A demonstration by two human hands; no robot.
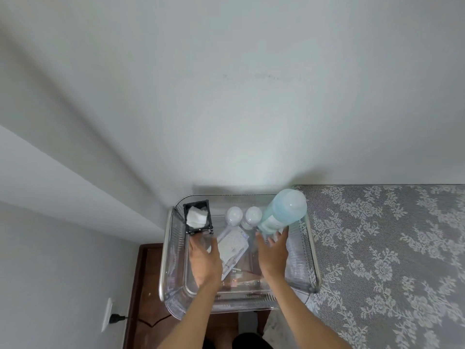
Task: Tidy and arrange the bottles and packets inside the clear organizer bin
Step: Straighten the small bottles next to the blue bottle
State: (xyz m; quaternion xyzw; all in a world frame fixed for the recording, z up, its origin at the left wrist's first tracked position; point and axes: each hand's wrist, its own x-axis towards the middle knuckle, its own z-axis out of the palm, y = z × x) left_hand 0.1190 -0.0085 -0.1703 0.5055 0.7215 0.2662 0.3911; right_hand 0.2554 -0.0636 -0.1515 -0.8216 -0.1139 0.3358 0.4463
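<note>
A clear organizer bin (173, 248) stands on a dark wooden stand. At its back left is a black square holder (197, 217) with white pads in it. My left hand (205, 260) reaches into the bin, fingers at the holder's base. Two small white-capped bottles (242, 215) stand at the back middle. A tall pale blue bottle (281, 211) leans at the back right; my right hand (273, 250) touches its lower end with fingers spread. A flat white packet (232, 245) lies between my hands. More small items lie on the bin floor near the front.
A bed with a grey lace cover (390, 260) presses against the bin's right side. White walls close in behind and to the left. A wall socket with a black plug (114, 317) sits low on the left. The wooden stand (143, 285) shows beside the bin.
</note>
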